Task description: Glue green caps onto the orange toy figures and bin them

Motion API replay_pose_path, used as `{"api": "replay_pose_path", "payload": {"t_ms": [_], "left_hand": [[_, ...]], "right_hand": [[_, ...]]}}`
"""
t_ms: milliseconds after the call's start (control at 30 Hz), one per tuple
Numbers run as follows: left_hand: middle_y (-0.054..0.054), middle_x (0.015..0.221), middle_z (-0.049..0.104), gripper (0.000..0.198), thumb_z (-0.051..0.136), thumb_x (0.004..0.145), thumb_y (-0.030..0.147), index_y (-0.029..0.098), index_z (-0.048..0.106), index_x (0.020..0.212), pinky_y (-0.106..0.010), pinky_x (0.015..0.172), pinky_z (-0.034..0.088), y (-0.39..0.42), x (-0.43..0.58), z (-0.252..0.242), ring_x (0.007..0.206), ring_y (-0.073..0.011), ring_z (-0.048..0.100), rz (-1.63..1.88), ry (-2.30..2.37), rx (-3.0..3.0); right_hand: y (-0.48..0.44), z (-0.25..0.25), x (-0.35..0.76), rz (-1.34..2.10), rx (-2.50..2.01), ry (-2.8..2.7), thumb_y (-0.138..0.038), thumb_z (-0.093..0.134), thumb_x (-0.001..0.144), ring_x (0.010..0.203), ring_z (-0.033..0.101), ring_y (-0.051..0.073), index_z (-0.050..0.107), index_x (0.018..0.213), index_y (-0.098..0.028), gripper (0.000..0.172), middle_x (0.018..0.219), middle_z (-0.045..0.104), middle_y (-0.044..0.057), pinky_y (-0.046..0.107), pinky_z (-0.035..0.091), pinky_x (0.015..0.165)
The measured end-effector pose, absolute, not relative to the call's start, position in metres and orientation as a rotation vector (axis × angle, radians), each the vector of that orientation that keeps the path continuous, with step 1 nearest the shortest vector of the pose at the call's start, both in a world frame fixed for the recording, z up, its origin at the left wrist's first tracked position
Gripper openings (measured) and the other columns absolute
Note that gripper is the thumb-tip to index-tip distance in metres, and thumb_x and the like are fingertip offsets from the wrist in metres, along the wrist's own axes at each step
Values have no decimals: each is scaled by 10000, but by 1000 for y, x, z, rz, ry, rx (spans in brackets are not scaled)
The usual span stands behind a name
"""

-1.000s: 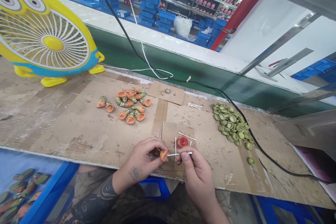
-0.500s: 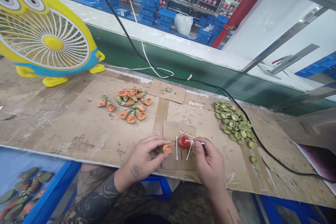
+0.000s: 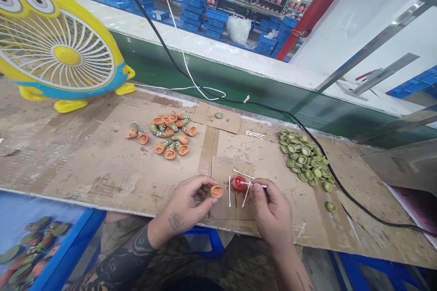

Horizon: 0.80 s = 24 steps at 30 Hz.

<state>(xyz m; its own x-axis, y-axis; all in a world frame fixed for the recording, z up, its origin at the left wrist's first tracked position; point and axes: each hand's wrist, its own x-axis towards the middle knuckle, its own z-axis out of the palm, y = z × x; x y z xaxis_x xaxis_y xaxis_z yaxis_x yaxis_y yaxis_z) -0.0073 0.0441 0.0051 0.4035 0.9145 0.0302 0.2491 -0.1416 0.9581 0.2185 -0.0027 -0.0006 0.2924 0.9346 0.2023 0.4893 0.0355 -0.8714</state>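
Observation:
My left hand (image 3: pixel 189 200) pinches a small orange and green painted figure part (image 3: pixel 216 191) between thumb and fingers, its hollow orange end facing up and right. Between thumb and fingertips, my right hand (image 3: pixel 273 209) grips a cotton swab (image 3: pixel 254 184). The swab's left tip is at the small pot of red liquid (image 3: pixel 238 182); whether it is dipped in I cannot tell. Around the pot lie loose swabs, one upright-looking swab (image 3: pixel 230 192) on the left and another swab (image 3: pixel 243 173) behind it.
Similar orange and green parts (image 3: pixel 170 134) lie in clusters behind my left hand. Green cap-like pieces (image 3: pixel 303 157) are heaped at right, beside a black cable (image 3: pixel 337 186). Spare swabs (image 3: pixel 254 135) and a bottle cap (image 3: pixel 219 115) lie farther back. A yellow fan (image 3: pixel 64 50) stands left.
Both hands stay nearly where they were, still holding the part and the swab. The view shifts slightly; the swab tip remains at the red pot.

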Motion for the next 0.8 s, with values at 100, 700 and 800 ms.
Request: {"api": "replay_pose_path", "payload": {"t_ms": [100, 700, 800], "left_hand": [[-76, 953, 731, 214, 666, 859, 215, 168, 694, 1066, -285, 729, 562, 44, -7, 7, 850, -196, 702, 803, 1040, 1650], [-102, 1141, 751, 318, 607, 925, 218, 182, 706, 1226, -339, 883, 570, 46, -11, 0, 995, -223, 706, 831, 1082, 1744], [-117, 1267, 706, 336, 598, 940, 203, 203, 707, 1259, -384, 1063, 509, 50, -13, -4, 1216, -258, 647, 896, 1038, 1731]], "right_hand": [[-11, 8, 210, 708, -1432, -1245, -351, 559, 1037, 754, 636, 142, 689, 1007, -235, 176, 831, 684, 2, 240, 510, 707], [-8, 8, 208, 641, -1379, -1339, -272, 539, 1048, 810, 651, 130, 676, 1046, -267, 137, 890, 692, -13, 234, 511, 750], [-1, 2, 219, 603, -1524, -1370, -329, 552, 1043, 867, 668, 153, 699, 1027, -249, 168, 960, 723, 14, 259, 504, 794]]}}
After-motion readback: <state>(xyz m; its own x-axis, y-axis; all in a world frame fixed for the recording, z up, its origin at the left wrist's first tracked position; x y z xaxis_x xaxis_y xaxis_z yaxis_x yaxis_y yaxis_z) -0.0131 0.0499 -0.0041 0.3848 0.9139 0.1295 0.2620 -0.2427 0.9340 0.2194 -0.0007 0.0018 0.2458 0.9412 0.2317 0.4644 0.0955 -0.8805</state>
